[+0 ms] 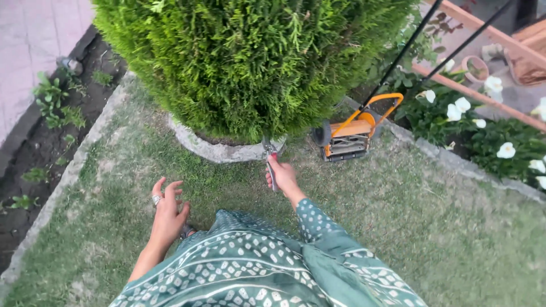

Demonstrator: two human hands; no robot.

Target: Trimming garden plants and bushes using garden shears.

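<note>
Here, the left hand hangs empty, fingers spread, above the grass. The right hand is closed around 1 pair of pruning shears, blades at the conifer shrub's lowest fringe. Trimming seems underway; the next cut needs blades around a sprig.

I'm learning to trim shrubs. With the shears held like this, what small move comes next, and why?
Probably ease the shears forward into the shrub's low fringe: the right hand holds them just short of the foliage above the stone edging, while the left hand hangs free.
</note>
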